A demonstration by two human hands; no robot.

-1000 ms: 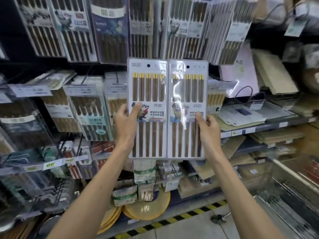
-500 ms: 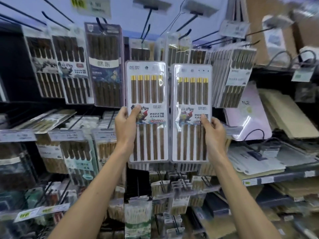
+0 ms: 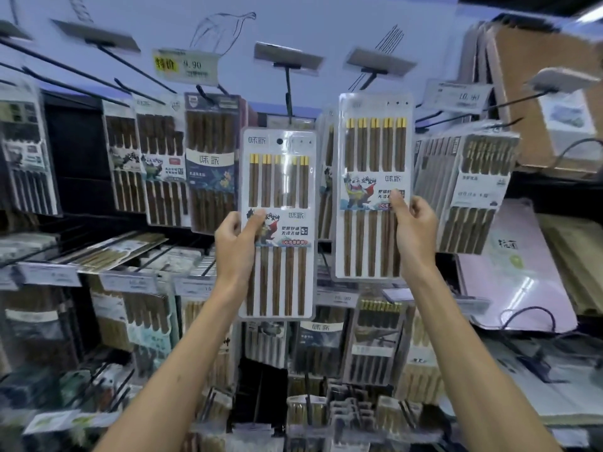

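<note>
Raised and drawn apart since the earlier frames, when they were level and edge to edge, the two white-backed clear blister packs of gold-tipped brown wooden chopsticks now stand upright with a gap between them, the right pack (image 3: 373, 151) higher than the left pack (image 3: 277, 177). At mid-height the left hand (image 3: 235, 243) pinches the left pack's left edge, thumb on the front, and the right hand (image 3: 414, 230) likewise pinches the right pack's right edge. Above the left pack hangs a black wire display hook (image 3: 288, 93); a dark blue chopstick pack (image 3: 212, 164) hangs just beside its left edge, and grey hanging chopstick packs (image 3: 466, 190) crowd the right pack's outer edge.
</note>
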